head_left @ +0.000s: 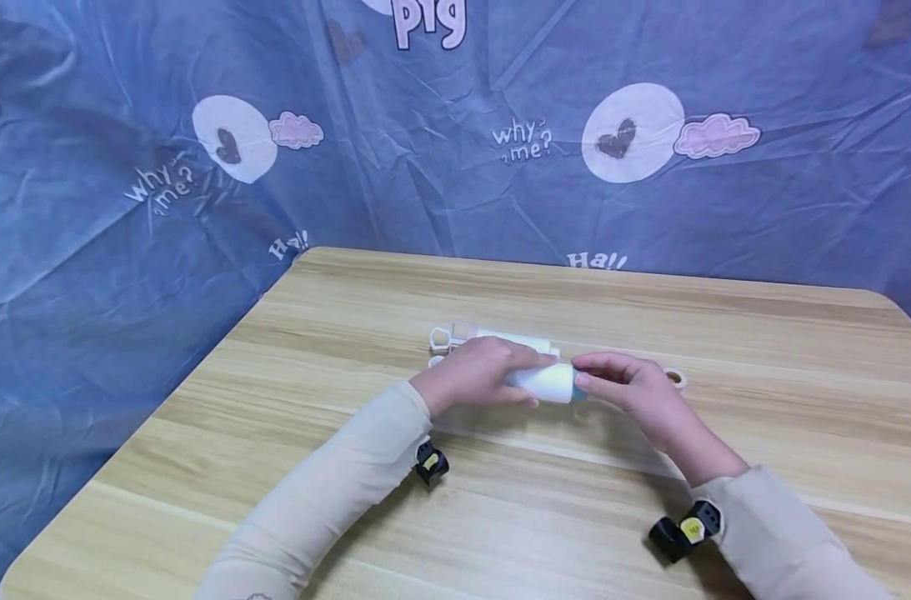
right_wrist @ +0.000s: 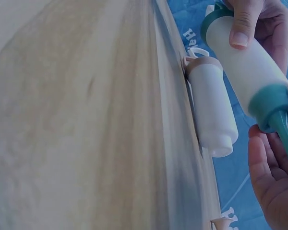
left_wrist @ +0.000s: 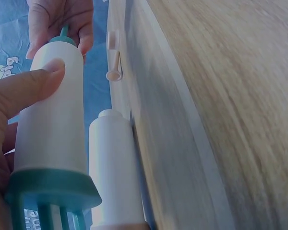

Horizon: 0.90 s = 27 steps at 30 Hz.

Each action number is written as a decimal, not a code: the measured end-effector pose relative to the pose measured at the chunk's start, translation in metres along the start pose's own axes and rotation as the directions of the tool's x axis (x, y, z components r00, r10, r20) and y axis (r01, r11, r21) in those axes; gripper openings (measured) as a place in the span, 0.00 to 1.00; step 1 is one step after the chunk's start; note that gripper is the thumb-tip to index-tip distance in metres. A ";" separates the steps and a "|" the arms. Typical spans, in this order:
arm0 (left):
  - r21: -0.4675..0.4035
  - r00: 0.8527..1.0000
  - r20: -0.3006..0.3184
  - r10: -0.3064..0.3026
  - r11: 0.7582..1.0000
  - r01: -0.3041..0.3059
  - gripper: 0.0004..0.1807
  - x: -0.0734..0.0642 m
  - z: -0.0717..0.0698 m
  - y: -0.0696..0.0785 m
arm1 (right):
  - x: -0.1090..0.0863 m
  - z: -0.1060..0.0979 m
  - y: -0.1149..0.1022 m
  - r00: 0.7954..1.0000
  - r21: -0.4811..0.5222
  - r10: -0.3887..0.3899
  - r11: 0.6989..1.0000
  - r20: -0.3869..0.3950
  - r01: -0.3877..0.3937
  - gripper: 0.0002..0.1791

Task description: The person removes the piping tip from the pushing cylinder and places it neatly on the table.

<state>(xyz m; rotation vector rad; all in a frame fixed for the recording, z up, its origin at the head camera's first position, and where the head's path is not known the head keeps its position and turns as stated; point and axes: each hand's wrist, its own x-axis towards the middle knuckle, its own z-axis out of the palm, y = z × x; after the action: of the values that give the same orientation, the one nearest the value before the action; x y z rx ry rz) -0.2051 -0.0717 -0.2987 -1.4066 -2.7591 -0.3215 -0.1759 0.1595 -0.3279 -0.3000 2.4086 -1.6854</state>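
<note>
My left hand [head_left: 481, 375] grips a white bottle [head_left: 548, 383] by its body, thumb on top, just above the table. A teal collar with several prongs [left_wrist: 53, 191] is on its near end in the left wrist view. On the opposite end sits a teal nozzle cap [right_wrist: 271, 101] with a long thin tip. My right hand [head_left: 638, 390] pinches that cap between thumb and fingers. Behind the held bottle, a second white bottle [right_wrist: 211, 103] with a pinkish collar and a white loop lies on its side; its other end is a bare white neck.
A small pinkish nozzle piece [left_wrist: 114, 72] and a ring-shaped part [head_left: 675, 378] lie on the wooden table [head_left: 350, 500] beyond the right hand. A blue printed cloth [head_left: 425, 167] hangs behind the table's far edge.
</note>
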 end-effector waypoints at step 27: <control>0.030 0.999 -0.032 0.035 0.999 -0.034 0.30 -0.002 -0.001 0.002 | 0.002 -0.002 0.009 0.994 0.136 -0.049 0.990 0.096 0.036 0.23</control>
<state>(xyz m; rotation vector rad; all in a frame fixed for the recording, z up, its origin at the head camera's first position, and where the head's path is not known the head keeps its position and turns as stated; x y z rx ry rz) -0.2024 -0.0724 -0.2974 -1.4274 -2.6995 -0.2979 -0.1790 0.1635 -0.3358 -0.4073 2.2218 -1.7953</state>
